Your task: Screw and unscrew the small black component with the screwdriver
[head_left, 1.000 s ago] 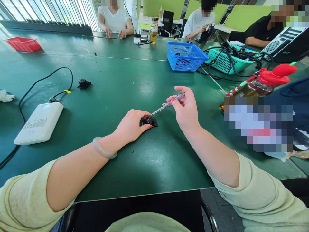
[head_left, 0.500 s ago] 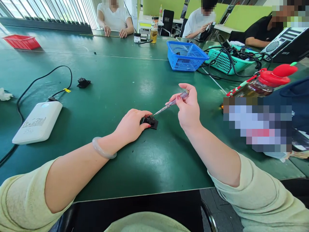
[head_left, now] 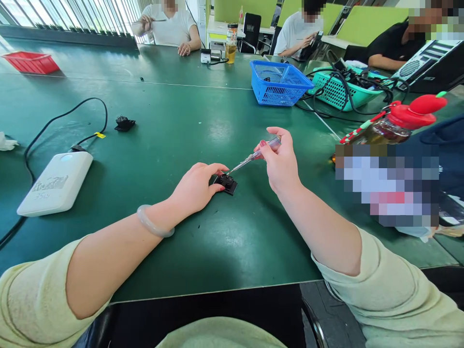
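On the green table, a small black part with a flat square base [head_left: 228, 184] lies between the thumb and fingers of my left hand [head_left: 195, 186], which grips it from the left. My right hand [head_left: 282, 162] is closed around the clear handle of a screwdriver [head_left: 251, 157]. The screwdriver slants down to the left, and its tip meets the top of the black part near my left fingertips. The exact spot under the tip is too small to make out. Farther back on the left lies a similar black part [head_left: 125, 123], untouched.
A white power bank [head_left: 56, 183] with a black cable is at left. Behind it stands a red tray [head_left: 31, 63]. A blue basket [head_left: 279, 84], a green basket [head_left: 333, 89] of cables and a red-lidded bottle [head_left: 406, 118] are at right. Several people sit beyond.
My right hand has shifted slightly and its fingers have moved on the screwdriver handle; the tip stays on the black part. Across the table, a person has raised one hand holding something thin.
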The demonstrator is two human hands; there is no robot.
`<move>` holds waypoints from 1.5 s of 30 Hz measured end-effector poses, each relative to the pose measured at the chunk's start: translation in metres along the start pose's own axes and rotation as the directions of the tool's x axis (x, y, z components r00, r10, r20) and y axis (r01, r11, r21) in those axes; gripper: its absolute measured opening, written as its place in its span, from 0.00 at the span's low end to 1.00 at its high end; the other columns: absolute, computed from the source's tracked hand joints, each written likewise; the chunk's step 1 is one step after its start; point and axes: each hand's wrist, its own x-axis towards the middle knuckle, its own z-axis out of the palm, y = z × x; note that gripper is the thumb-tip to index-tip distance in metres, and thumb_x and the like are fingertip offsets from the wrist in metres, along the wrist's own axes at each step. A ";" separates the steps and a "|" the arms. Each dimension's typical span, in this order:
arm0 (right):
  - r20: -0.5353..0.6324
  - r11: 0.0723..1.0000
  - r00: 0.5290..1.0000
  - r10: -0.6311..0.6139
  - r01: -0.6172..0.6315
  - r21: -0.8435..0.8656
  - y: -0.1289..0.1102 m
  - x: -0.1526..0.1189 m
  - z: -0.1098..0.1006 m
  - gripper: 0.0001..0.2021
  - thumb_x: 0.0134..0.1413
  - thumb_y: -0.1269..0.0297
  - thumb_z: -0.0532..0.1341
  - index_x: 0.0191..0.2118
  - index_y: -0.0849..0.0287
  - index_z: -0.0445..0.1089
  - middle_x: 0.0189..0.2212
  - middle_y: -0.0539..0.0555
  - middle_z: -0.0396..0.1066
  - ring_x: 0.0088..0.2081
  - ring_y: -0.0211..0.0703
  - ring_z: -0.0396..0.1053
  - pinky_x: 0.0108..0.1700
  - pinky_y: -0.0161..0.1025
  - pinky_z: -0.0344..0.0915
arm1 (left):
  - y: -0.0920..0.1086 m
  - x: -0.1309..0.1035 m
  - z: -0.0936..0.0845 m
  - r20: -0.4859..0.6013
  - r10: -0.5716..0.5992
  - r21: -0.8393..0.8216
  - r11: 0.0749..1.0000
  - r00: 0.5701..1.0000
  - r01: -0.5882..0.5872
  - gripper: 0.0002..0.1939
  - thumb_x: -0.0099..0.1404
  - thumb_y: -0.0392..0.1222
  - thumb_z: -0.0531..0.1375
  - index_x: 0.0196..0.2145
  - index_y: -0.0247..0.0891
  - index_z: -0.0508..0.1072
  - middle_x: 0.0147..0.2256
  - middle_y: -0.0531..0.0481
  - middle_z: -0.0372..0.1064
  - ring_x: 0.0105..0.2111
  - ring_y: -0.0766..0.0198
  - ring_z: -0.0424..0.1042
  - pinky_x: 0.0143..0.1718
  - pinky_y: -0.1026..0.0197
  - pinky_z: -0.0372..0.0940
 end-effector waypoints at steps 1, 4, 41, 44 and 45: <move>-0.006 0.999 0.999 0.031 -0.031 0.017 0.001 0.001 0.000 0.13 0.62 0.66 0.59 0.50 0.47 0.59 0.29 0.43 0.68 0.32 0.37 0.74 0.41 0.44 0.77 | 0.000 0.000 0.000 0.001 -0.001 0.002 1.000 1.000 0.001 0.19 0.66 0.40 0.62 0.55 0.45 0.73 0.49 0.47 0.75 0.54 0.51 0.68 0.59 0.45 0.64; 0.008 0.991 0.993 0.120 -0.120 0.063 0.001 0.002 0.000 0.14 0.60 0.70 0.57 0.49 0.49 0.59 0.29 0.43 0.68 0.31 0.37 0.74 0.42 0.45 0.77 | -0.001 0.000 0.001 -0.001 -0.002 0.005 1.000 1.000 0.002 0.19 0.67 0.40 0.62 0.56 0.45 0.73 0.49 0.47 0.75 0.55 0.51 0.68 0.59 0.46 0.64; 0.021 0.984 0.986 0.168 -0.169 0.058 -0.033 -0.005 0.001 0.17 0.65 0.64 0.56 0.57 0.43 0.59 0.36 0.47 0.73 0.34 0.40 0.75 0.50 0.52 0.75 | 0.003 0.001 -0.001 0.022 -0.007 0.011 1.000 1.000 0.007 0.17 0.67 0.38 0.62 0.54 0.44 0.75 0.50 0.48 0.75 0.54 0.52 0.68 0.59 0.48 0.63; 0.028 0.986 0.987 0.161 -0.162 0.033 -0.032 -0.005 0.001 0.18 0.65 0.63 0.56 0.58 0.43 0.59 0.36 0.47 0.73 0.35 0.41 0.75 0.51 0.52 0.75 | 0.003 0.001 -0.001 0.021 -0.010 0.010 1.000 1.000 0.010 0.17 0.67 0.39 0.62 0.54 0.44 0.75 0.50 0.48 0.75 0.54 0.52 0.68 0.59 0.48 0.64; 0.029 0.987 0.987 0.157 -0.157 0.027 -0.032 -0.005 0.001 0.18 0.65 0.63 0.56 0.58 0.43 0.59 0.36 0.47 0.72 0.36 0.41 0.75 0.51 0.52 0.75 | 0.002 0.001 -0.001 0.020 -0.008 0.011 1.000 1.000 0.007 0.17 0.67 0.39 0.62 0.54 0.44 0.75 0.49 0.48 0.75 0.54 0.52 0.68 0.59 0.48 0.64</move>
